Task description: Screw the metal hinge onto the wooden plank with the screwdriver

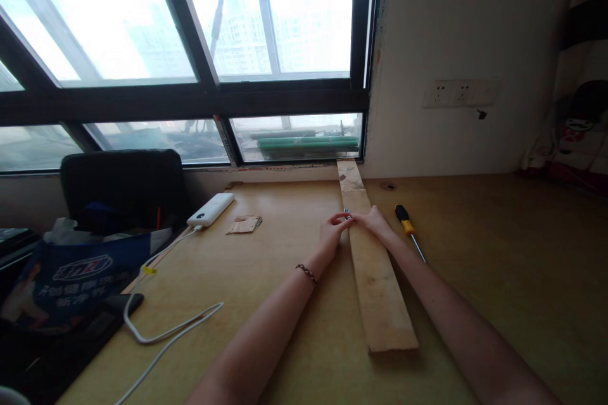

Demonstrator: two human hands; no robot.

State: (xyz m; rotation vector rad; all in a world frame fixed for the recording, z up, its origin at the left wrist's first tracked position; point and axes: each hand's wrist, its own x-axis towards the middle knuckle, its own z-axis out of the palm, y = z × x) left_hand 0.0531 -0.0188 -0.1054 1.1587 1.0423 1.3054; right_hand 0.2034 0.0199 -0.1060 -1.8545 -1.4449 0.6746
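A long wooden board [377, 291] lies lengthwise on the table, its far end by the window sill. At the board's left edge, a small shiny metal bracket [347, 211] is pinched in the fingertips of my left hand [331, 232]. From the other side, my right hand [374, 221] rests across the board with its fingertips closed at the same metal piece. The fingers partly cover the bracket, so its full shape is hidden. To the right of my right hand lies a screwdriver [406, 223] with a black and yellow handle.
On the table [275, 278], a white power bank [211, 209] with a white cable [164, 333] lies left. A small piece of cardboard [243, 224] with thin metal bits at its edge lies nearby. A black chair [122, 183] and blue bag [85, 275] stand beyond the left edge.
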